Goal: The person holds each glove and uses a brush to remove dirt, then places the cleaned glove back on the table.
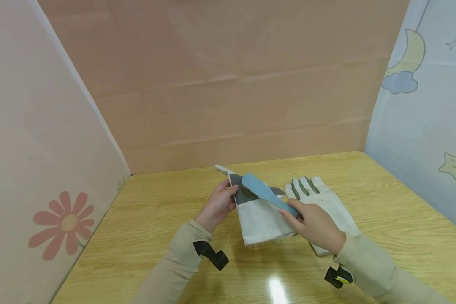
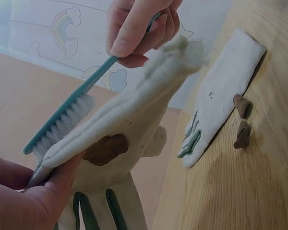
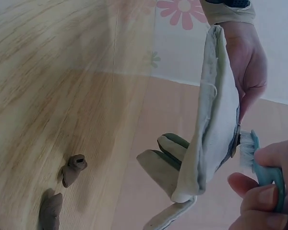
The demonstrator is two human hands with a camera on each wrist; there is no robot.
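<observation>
My left hand [image 1: 218,204] grips the edge of a white work glove [image 1: 264,223] raised above the table, thumb on its near face. A dark grey patch [image 1: 244,195] crosses the glove, and a brown spot [image 2: 105,149] marks its other side in the left wrist view. My right hand [image 1: 317,223] holds a blue brush [image 1: 259,189] by the handle. Its white bristles [image 3: 246,149] face the glove, right at the grey patch. A second white glove [image 1: 332,207] with green finger trim lies on the table, partly behind my right hand.
Two brown lumps [image 2: 243,106] sit on the wooden table [image 1: 156,253] beside the second glove in the left wrist view. Printed panels stand to the left and right, and a plain orange-brown sheet [image 1: 228,105] at the back.
</observation>
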